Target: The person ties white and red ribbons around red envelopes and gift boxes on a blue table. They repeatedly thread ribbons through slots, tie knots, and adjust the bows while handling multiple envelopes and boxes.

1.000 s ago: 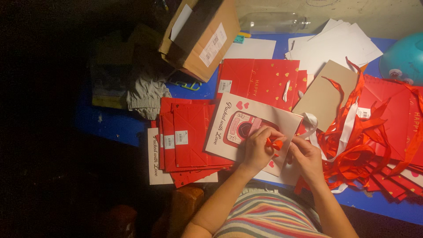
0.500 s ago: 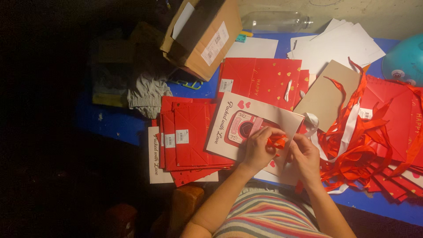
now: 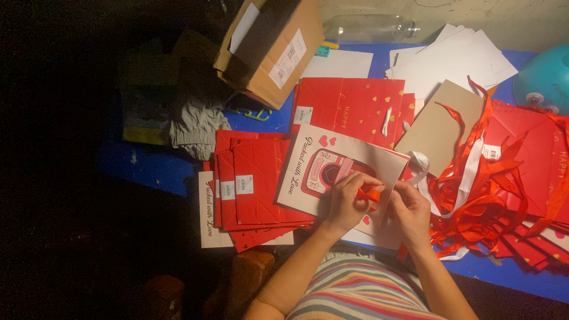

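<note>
Left hand (image 3: 347,204) rests curled on the cream gift bag (image 3: 341,178), fingers pinched on a red ribbon (image 3: 372,194). Right hand (image 3: 411,212), at 3 o'clock, pinches the same ribbon. Bag's long axis runs 10 to 4 o'clock, mid-desk (image 3: 148,169); loose ribbons (image 3: 486,189) crowd 3 o'clock.

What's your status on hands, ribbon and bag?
Left hand and right hand both pinch red ribbon. Work over cream gift bag. Loose ribbon pile crowds right side.
</note>
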The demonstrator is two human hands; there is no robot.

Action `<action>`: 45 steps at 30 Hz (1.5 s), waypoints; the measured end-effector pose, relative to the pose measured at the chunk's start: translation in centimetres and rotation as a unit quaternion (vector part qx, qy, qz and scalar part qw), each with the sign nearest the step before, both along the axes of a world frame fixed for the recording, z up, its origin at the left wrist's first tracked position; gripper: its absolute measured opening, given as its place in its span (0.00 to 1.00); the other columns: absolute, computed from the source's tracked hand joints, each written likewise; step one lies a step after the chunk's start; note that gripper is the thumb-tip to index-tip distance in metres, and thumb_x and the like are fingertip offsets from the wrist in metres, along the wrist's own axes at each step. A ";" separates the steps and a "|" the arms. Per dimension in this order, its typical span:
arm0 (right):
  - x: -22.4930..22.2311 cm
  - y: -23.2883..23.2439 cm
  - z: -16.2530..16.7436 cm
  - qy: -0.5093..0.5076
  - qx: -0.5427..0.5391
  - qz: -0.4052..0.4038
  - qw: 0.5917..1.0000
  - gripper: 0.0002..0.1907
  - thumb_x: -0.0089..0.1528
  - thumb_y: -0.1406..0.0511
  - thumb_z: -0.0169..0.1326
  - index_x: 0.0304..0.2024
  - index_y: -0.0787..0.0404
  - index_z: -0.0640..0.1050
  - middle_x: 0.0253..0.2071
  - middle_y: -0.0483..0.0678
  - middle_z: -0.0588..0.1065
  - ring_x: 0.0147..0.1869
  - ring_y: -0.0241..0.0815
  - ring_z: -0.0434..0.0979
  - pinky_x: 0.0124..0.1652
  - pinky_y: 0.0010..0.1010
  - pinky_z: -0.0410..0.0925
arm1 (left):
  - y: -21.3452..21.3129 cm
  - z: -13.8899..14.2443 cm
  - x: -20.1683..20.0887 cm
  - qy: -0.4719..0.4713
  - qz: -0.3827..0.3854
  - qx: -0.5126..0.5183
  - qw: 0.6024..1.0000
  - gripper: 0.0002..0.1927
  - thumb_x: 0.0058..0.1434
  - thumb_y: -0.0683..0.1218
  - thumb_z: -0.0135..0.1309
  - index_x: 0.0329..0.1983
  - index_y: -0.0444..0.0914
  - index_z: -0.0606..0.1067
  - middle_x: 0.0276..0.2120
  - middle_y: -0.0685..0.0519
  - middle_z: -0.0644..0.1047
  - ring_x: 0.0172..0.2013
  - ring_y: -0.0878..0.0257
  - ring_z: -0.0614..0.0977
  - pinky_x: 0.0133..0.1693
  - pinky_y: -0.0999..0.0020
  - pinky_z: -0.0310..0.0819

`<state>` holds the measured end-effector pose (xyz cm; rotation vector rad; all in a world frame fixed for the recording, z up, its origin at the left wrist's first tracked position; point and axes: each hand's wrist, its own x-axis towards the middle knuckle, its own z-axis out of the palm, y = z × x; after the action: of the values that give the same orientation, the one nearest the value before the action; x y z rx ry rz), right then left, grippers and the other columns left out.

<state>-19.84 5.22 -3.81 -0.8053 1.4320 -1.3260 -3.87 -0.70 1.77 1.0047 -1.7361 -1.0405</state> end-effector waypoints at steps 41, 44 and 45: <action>0.2 -0.3 1.0 0.061 0.036 -0.009 0.997 0.14 0.67 0.66 0.54 0.52 0.66 0.79 0.35 0.42 0.77 0.29 0.27 0.69 0.28 0.22 0.64 | -1.3 0.9 1.1 0.054 0.175 -0.032 0.983 0.08 0.67 0.41 0.62 0.44 0.37 0.74 0.35 0.50 0.79 0.33 0.62 0.81 0.37 0.66 0.77; 0.3 -0.5 1.9 0.068 0.034 -0.010 0.997 0.15 0.67 0.66 0.53 0.54 0.64 0.79 0.39 0.40 0.78 0.30 0.25 0.70 0.28 0.21 0.65 | -2.2 3.2 2.8 -0.072 0.228 -0.227 0.944 0.15 0.63 0.38 0.60 0.51 0.35 0.70 0.46 0.44 0.76 0.50 0.50 0.77 0.54 0.56 0.73; 0.3 -0.6 2.1 0.064 0.034 -0.012 0.997 0.14 0.67 0.65 0.53 0.54 0.64 0.79 0.39 0.40 0.78 0.30 0.25 0.69 0.29 0.21 0.64 | -2.2 3.8 2.8 -0.096 0.217 -0.233 0.943 0.15 0.62 0.38 0.61 0.50 0.36 0.72 0.47 0.45 0.76 0.51 0.50 0.77 0.55 0.56 0.71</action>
<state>-19.54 4.65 -1.69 -0.8436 1.5832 -1.2545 -1.05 -2.94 5.57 1.1273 -1.6924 -0.2389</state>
